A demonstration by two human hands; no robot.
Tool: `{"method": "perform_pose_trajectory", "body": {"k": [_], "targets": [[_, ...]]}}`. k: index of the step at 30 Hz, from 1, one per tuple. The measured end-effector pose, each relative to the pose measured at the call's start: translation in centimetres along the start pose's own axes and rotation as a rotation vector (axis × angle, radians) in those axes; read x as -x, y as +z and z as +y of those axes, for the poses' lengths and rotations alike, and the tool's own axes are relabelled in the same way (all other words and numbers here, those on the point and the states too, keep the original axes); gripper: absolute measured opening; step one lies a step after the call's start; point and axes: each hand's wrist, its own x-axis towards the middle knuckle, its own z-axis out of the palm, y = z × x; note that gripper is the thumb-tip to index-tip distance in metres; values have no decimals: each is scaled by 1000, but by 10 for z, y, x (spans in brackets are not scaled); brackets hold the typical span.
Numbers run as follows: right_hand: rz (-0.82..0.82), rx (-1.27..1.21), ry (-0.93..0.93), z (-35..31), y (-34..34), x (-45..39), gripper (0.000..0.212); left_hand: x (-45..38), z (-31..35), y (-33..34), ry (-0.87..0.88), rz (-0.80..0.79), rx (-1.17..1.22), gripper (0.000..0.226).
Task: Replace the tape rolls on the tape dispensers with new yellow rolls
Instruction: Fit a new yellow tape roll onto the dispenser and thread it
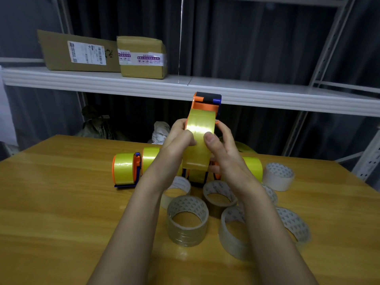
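Yellow roll (198, 138) sits already in the raised orange dispenser (206, 103); both hands, left hand (178, 136) and right hand (221, 147), hold it, fingers curled around. One loaded dispenser (125, 169) stands on the tabletop (61, 202), clear old rolls (187, 221) lie removed. Probably nearly finished.

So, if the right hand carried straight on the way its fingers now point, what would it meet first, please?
The right hand already grips the yellow roll in the raised dispenser, so it meets that first. Beyond lies the white shelf's edge, though depth is unclear.

The desk (61, 202) is glossy wood; the yellow tape (198, 136) shines smooth; the boxes (141, 56) are matt cardboard.
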Motion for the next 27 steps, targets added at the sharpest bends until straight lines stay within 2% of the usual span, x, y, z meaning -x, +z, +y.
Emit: {"method": "perform_pose_trajectory", "body": {"k": [4, 11, 18, 22, 27], "targets": [[-16, -73, -42, 7, 0, -3, 90, 0, 3, 2, -25, 5, 11, 62], [2, -24, -157, 10, -3, -3, 97, -2, 4, 4, -77, -1, 105, 63], [12, -26, -125, 10, -2, -3, 89, -2, 3, 2, -69, 10, 96, 63], [11, -59, -80, 8, -4, -3, 77, 0, 3, 4, -27, -4, 53, 59], [17, -83, 14, 5, -4, -2, 61, 0, 1, 4, 35, -51, 51, 41]]}}
